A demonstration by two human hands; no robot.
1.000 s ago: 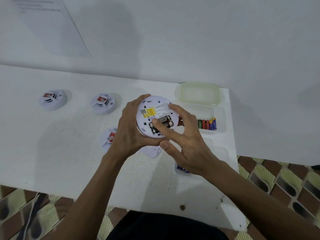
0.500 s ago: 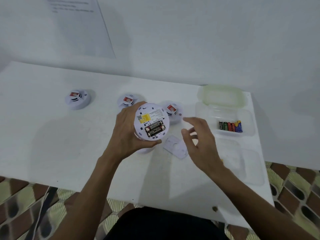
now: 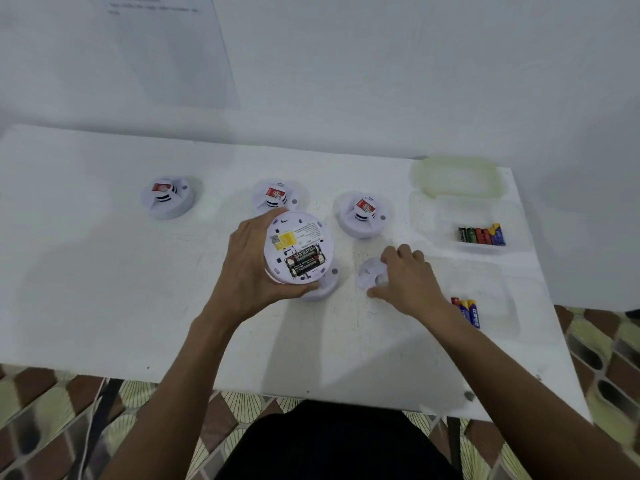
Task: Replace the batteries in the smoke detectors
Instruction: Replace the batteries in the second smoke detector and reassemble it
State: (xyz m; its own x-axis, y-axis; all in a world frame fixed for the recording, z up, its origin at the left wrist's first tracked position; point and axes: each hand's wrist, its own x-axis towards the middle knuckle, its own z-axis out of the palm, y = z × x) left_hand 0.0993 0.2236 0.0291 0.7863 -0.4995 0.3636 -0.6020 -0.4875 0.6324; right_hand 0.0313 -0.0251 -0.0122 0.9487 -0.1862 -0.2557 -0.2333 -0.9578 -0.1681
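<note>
My left hand (image 3: 247, 271) grips a round white smoke detector (image 3: 298, 247) above the table, its back turned up. Two black batteries (image 3: 305, 261) sit in its open compartment, below a yellow label. My right hand (image 3: 405, 282) lies on a small white cover piece (image 3: 371, 275) on the table, fingers curled over its edge. Three more detectors (image 3: 168, 197) (image 3: 277, 197) (image 3: 362, 213) stand along the back, and another (image 3: 323, 287) peeks out under the held one.
A clear container (image 3: 440, 220) at the right holds several mixed-colour batteries (image 3: 481, 234); its greenish lid (image 3: 455, 176) lies behind it. A second clear tray (image 3: 498, 306) holds blue and yellow batteries (image 3: 469, 311). The white table (image 3: 104, 271) ends near my body; patterned floor lies below.
My right hand left the battery compartment, moved right and down, and now rests on the cover piece on the table. My left hand keeps holding the detector.
</note>
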